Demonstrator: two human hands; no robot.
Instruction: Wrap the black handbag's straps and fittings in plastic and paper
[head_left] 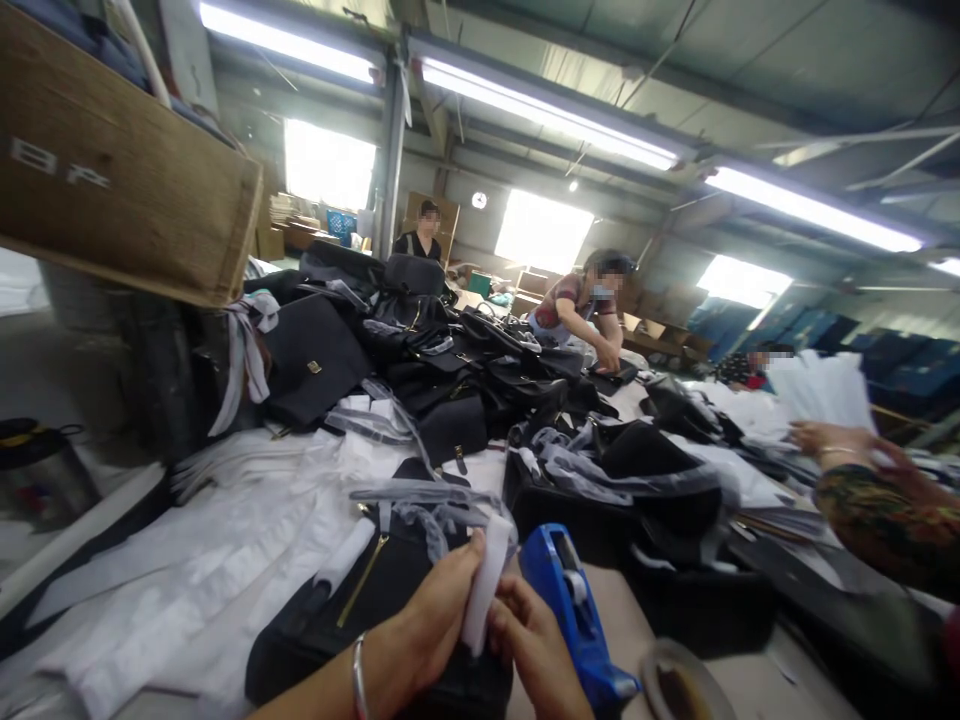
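Observation:
A folded white strip [486, 585] stands upright between my two hands, over a black bag [300, 640] with a gold zipper. My left hand [435, 610], with a silver bangle at the wrist, is closed on the strip from the left. On its right side, my right hand [529, 635] has curled fingers touching the strip's lower edge. Clear plastic wrap [442, 500] loops around the bag's handle just behind the strip. Right beside my right hand lies a blue tape dispenser [574, 610].
Black bags [450, 380] are heaped across the table. White wrapping sheets [225, 560] lie at left, a tape roll [682, 685] at lower right. A person [585, 305] bends over the far side; another person's hands [847, 445] hold white sheets at right.

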